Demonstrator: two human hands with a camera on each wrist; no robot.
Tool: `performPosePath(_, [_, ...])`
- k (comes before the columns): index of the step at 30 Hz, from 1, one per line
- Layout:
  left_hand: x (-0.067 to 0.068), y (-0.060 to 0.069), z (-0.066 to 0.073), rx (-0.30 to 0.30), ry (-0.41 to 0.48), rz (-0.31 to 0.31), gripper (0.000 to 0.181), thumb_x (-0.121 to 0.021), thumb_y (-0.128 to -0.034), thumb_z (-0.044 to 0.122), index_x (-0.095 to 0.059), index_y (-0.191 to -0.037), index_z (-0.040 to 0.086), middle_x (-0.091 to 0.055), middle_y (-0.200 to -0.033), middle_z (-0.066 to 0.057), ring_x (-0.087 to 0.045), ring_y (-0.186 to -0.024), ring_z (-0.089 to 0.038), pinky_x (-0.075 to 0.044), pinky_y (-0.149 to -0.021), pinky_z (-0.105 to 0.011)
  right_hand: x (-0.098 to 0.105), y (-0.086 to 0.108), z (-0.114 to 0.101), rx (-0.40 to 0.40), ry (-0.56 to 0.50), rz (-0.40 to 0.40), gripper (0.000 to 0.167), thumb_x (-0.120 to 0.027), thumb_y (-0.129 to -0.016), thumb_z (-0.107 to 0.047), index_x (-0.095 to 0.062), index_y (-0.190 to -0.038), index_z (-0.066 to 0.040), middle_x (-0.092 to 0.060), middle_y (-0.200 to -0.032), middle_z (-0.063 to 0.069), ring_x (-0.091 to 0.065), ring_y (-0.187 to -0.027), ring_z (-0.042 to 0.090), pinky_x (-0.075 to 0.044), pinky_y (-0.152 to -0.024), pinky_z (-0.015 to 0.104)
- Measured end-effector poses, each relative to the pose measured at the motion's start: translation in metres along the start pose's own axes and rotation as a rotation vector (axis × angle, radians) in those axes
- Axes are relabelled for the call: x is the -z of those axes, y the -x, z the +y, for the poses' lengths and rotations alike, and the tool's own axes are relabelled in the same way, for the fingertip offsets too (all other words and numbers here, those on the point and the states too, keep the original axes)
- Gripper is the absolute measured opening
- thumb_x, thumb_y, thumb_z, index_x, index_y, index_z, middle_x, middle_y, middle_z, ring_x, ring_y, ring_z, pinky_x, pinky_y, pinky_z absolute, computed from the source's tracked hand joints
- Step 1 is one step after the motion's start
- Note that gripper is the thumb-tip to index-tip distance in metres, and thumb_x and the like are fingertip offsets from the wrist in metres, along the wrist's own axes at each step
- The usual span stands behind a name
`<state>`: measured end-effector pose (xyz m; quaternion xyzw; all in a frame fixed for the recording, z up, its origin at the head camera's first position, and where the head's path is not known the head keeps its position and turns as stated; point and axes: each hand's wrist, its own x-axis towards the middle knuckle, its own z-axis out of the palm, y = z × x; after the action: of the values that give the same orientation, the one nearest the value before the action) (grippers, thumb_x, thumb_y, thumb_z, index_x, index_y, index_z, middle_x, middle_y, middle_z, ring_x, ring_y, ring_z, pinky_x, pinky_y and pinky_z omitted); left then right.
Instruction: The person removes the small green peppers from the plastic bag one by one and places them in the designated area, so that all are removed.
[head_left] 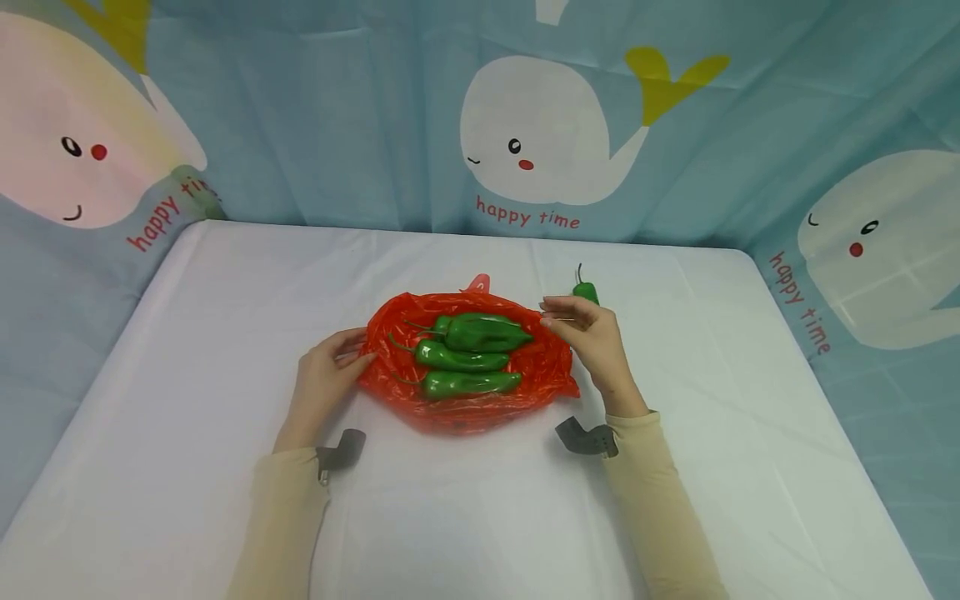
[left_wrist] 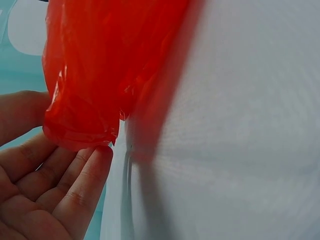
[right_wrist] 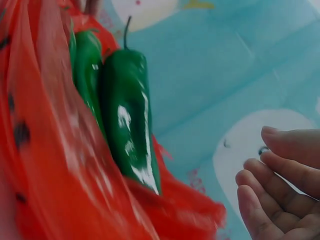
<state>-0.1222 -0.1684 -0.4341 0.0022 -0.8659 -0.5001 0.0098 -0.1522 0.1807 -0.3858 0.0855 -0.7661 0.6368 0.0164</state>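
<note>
A red plastic bag (head_left: 465, 410) lies spread with its mouth up in the middle of the table. Several green peppers (head_left: 472, 383) with thin stems rest inside it, side by side. My left hand (head_left: 327, 367) holds the bag's left end; in the left wrist view the bag's edge (left_wrist: 82, 135) sits between thumb and fingers, some fingertips hidden behind it. At the bag's right rim is my right hand (head_left: 592, 337). Its fingers are loosely bent with nothing between them, apart from the bag (right_wrist: 65, 165) in the right wrist view.
One more green pepper (head_left: 585, 291) lies on the white table (head_left: 750, 467) just beyond my right hand, partly hidden by it. A blue curtain (head_left: 360, 125) with whale prints hangs behind and beside the table. A dark wrist camera mount (head_left: 588, 439) sits at each cuff.
</note>
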Motion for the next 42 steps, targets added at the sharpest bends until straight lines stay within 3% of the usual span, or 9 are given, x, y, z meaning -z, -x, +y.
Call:
performPosePath(13, [0.000, -0.001, -0.001, 0.002, -0.006, -0.009, 0.041, -0.066, -0.0875, 0.006, -0.055, -0.125, -0.004, -0.060, -0.120, -0.021, -0.059, -0.110, -0.032, -0.051, -0.088, -0.031, -0.028, -0.016, 0.003, -0.064, 0.025, -0.131, 0.031, -0.068, -0.085, -0.005, -0.064, -0.115, 0.003, -0.063, -0.112, 0.023, -0.064, -0.096, 0.021, -0.054, -0.087, 0.026])
performPosePath(19, [-0.001, 0.000, -0.001, 0.014, -0.013, -0.011, 0.041, -0.067, -0.0873, 0.006, -0.055, -0.126, -0.004, -0.060, -0.120, -0.021, -0.059, -0.110, -0.032, -0.050, -0.089, -0.033, -0.034, -0.021, 0.009, -0.077, 0.090, -0.209, 0.030, -0.069, -0.084, -0.002, -0.064, -0.113, 0.004, -0.064, -0.112, 0.019, -0.064, -0.093, 0.025, -0.055, -0.084, 0.028])
performPosePath(30, [-0.002, -0.001, 0.000, 0.012, -0.005, -0.003, 0.041, -0.067, -0.0865, 0.003, -0.055, -0.125, -0.005, -0.060, -0.120, -0.023, -0.060, -0.109, -0.033, -0.051, -0.088, -0.031, -0.039, -0.025, 0.022, -0.058, 0.139, -0.187, 0.029, -0.071, -0.082, -0.001, -0.065, -0.110, 0.004, -0.066, -0.110, 0.017, -0.064, -0.096, 0.026, -0.054, -0.087, 0.031])
performPosePath(42, [-0.003, 0.000, 0.000, 0.001, -0.017, -0.004, 0.041, -0.066, -0.0870, 0.005, -0.055, -0.126, -0.004, -0.060, -0.120, -0.021, -0.061, -0.108, -0.032, -0.051, -0.087, -0.029, -0.041, -0.025, 0.024, -0.059, 0.192, -0.236, 0.037, -0.073, -0.081, -0.005, -0.064, -0.116, 0.003, -0.064, -0.116, 0.017, -0.060, -0.109, 0.029, -0.050, -0.096, 0.039])
